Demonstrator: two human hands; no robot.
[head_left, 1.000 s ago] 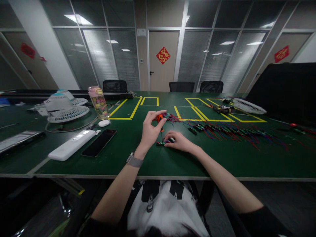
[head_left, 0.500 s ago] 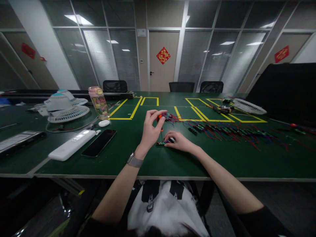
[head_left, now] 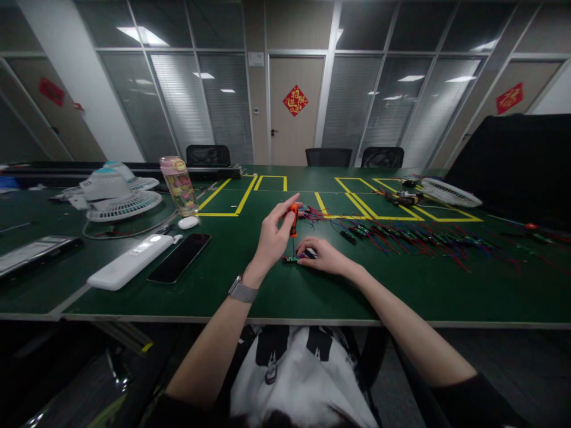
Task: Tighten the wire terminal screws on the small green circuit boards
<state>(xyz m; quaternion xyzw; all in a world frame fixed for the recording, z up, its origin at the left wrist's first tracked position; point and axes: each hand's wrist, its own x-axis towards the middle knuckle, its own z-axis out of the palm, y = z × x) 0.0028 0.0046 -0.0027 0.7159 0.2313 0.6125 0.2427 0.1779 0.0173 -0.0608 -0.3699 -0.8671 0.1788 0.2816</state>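
While my left hand [head_left: 272,241] pinches the screwdriver [head_left: 293,217] upright, my right hand [head_left: 324,255] grips the small board [head_left: 291,259] flat; tip best vertical, pressure light.

Board [head_left: 291,259] perhaps half-hidden under right hand [head_left: 325,255]

Two hands at a small board on a green table

The left hand [head_left: 272,238] pinches an orange-handled screwdriver [head_left: 293,219] upright, its tip down on a small circuit board [head_left: 292,259] that the right hand [head_left: 322,255] presses flat to the green table [head_left: 276,291]. The board's detail is too small to tell. Far right, wired boards [head_left: 401,235] lie in a row; near left, a phone [head_left: 179,257].
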